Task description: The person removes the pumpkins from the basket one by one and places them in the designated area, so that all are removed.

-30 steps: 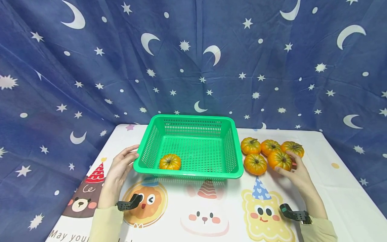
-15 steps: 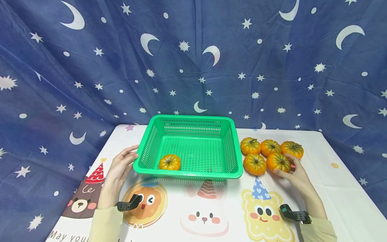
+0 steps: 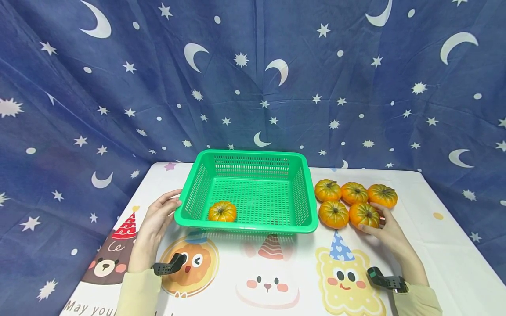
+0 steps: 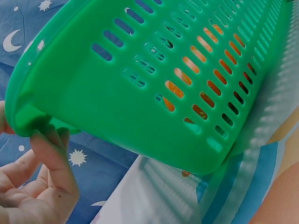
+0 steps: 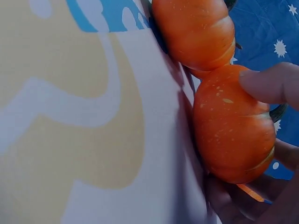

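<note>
At the left end of the green plastic basket (image 3: 253,228), my left hand (image 3: 156,217) holds the rim, its fingertips tucked under the lip in the left wrist view. One small orange pumpkin (image 3: 222,211) sits inside, in the near left corner. To the right of the basket, my right hand (image 3: 389,228) grips another pumpkin (image 3: 361,215), thumb on the near side and fingers round the right side. In the right wrist view this pumpkin (image 5: 233,126) sits right at the tablecloth, against its neighbour (image 5: 196,32).
Beside the held pumpkin is a front-row pumpkin (image 3: 334,214). Behind them stands a row of more pumpkins (image 3: 353,193), close together. A white cloth with cartoon prints (image 3: 269,281) covers the table. A blue curtain with moons and stars (image 3: 253,79) hangs behind.
My right hand has lowered the pumpkin and brought it slightly nearer, so it now lines up with the front-row one. The left hand and the basket have stayed put.
</note>
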`<state>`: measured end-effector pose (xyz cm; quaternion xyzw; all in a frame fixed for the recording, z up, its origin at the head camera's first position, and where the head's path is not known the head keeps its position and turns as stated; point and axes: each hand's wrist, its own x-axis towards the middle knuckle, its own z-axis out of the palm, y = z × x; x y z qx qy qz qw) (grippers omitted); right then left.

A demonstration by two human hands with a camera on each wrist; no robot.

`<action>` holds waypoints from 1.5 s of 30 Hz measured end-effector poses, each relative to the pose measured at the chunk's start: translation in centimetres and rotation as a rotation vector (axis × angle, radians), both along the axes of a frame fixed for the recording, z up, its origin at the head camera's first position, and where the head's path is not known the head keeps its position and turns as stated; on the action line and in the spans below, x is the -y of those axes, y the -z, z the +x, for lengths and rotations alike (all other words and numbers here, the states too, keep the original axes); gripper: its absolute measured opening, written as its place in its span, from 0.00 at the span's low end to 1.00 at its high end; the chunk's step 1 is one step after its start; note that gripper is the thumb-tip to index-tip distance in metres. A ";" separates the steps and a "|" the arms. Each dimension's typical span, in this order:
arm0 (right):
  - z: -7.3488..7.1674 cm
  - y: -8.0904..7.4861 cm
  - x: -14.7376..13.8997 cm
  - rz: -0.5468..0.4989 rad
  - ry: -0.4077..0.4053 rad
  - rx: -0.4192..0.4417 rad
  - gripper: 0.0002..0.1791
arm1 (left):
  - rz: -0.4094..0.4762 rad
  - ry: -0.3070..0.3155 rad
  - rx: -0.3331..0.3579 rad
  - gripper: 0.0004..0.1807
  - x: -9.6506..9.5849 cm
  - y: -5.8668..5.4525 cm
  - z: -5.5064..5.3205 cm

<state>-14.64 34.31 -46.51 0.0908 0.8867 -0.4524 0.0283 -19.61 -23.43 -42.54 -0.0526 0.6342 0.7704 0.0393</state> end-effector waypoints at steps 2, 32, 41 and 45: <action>0.0 0.0 0.0 0.002 -0.005 0.011 0.50 | -0.001 0.001 -0.001 0.14 0.0 -0.1 0.0; 0.4 -1.2 -0.3 0.043 -0.013 -0.044 0.50 | -0.009 -0.001 -0.019 0.14 0.0 0.2 -0.1; 0.7 -2.1 -0.3 0.106 0.013 -0.187 0.44 | -0.003 -0.009 -0.022 0.13 0.0 0.2 0.0; 0.7 -2.6 0.3 0.106 0.017 -0.183 0.43 | -0.010 -0.007 -0.021 0.13 0.0 0.3 0.0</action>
